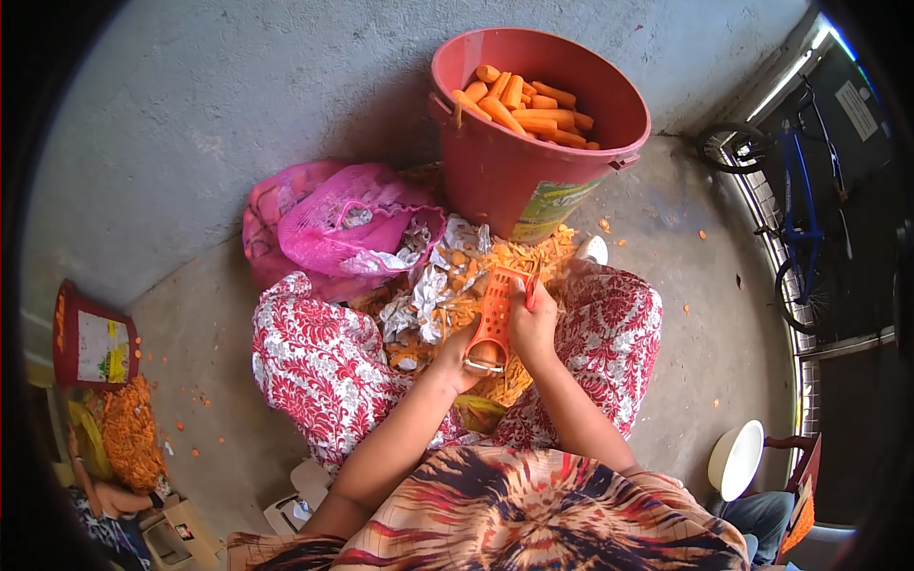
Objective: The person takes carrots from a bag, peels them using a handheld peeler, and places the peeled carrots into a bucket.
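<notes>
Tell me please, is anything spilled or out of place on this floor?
Yes. Small orange pieces lie loose on the grey floor, right of the large red bucket, outside the peelings pile, so they look spilled.

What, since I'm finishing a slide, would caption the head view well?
Left hand and right hand hold an orange perforated tool near a red bucket of carrots.

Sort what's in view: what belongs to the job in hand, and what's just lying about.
Apparently the job:
- orange perforated tool held in the left hand
- small red item in the right hand
- orange peelings
- carrots in the large red bucket

Seemingly just lying about:
- blue bicycle
- crumpled paper

Unclear: pink mesh sack.
</notes>
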Demonstrator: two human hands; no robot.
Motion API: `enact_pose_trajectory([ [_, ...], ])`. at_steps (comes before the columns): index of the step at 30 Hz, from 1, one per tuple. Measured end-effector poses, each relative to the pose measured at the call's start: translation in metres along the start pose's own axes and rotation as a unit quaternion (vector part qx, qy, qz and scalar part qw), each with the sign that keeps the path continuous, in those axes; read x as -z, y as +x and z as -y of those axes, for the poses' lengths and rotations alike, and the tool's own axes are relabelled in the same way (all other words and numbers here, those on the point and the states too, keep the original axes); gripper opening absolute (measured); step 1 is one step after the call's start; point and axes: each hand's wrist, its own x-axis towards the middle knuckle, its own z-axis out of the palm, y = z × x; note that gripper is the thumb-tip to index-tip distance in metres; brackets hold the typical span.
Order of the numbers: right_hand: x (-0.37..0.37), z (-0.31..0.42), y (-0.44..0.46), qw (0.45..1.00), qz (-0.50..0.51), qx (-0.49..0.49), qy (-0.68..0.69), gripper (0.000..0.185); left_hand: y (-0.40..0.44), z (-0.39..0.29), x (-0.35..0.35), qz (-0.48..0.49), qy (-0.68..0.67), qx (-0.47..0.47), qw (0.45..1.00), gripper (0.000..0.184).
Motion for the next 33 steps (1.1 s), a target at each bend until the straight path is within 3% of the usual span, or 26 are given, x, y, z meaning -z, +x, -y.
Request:
enact_pose_trajectory([
  [3, 0.005, 0.003, 0.019, 0.997, -0.049, -0.030, 0.056, 0.020, 0.010, 0.001, 0.041, 0.115, -0.067, 0.104, 0.986, 0.029],
  [4, 0.008, 0.002, 0.026, 0.993, -0.071, -0.047, 0.083, 0.020, 0.010, 0.004, 0.034, 0.057, -0.039, 0.087, 0.994, 0.029],
  [6, 0.008, 0.003, 0.019, 0.998, 0.008, -0.022, -0.064, 0.019, -0.003, 0.009, 0.008, -0.063, 0.023, 0.061, 0.996, 0.028],
  [7, 0.007, 0.012, 0.014, 0.998, -0.001, -0.013, -0.064, 0.020, -0.004, 0.003, -0.009, -0.121, 0.049, 0.060, 0.990, 0.028],
  [10, 0.007, 0.007, 0.015, 0.998, -0.020, -0.018, -0.049, 0.020, -0.005, -0.013, -0.014, -0.057, 0.030, 0.048, 0.997, 0.036],
  [12, 0.010, 0.002, 0.019, 0.999, -0.027, -0.037, -0.025, 0.020, -0.001, -0.010, 0.001, -0.027, 0.041, 0.087, 0.995, 0.036],
  [13, 0.011, 0.008, 0.020, 0.999, -0.033, 0.014, -0.030, 0.020, -0.001, -0.010, 0.003, -0.011, 0.046, 0.108, 0.993, 0.036],
  [17, 0.014, -0.010, 0.028, 0.997, -0.082, -0.009, 0.007, 0.020, 0.001, -0.008, 0.003, -0.046, 0.056, 0.085, 0.994, 0.034],
  [21, 0.014, 0.011, 0.018, 0.998, -0.033, -0.051, 0.031, 0.021, -0.002, -0.010, -0.007, -0.078, 0.032, 0.050, 0.995, 0.033],
  [23, 0.007, -0.003, 0.012, 0.999, -0.019, -0.025, 0.023, 0.021, -0.008, -0.011, -0.027, -0.091, 0.033, 0.027, 0.995, 0.032],
  [26, 0.000, 0.003, 0.003, 0.999, 0.008, -0.032, 0.024, 0.021, 0.003, -0.008, -0.016, -0.105, -0.054, 0.014, 0.993, 0.029],
  [29, -0.003, 0.000, -0.001, 0.998, 0.028, -0.043, 0.029, 0.021, 0.007, -0.008, -0.006, 0.004, -0.067, 0.007, 0.998, 0.026],
  [33, -0.002, 0.009, -0.002, 1.000, 0.013, -0.007, -0.001, 0.021, 0.007, -0.005, -0.004, 0.027, -0.076, 0.001, 0.997, 0.032],
])
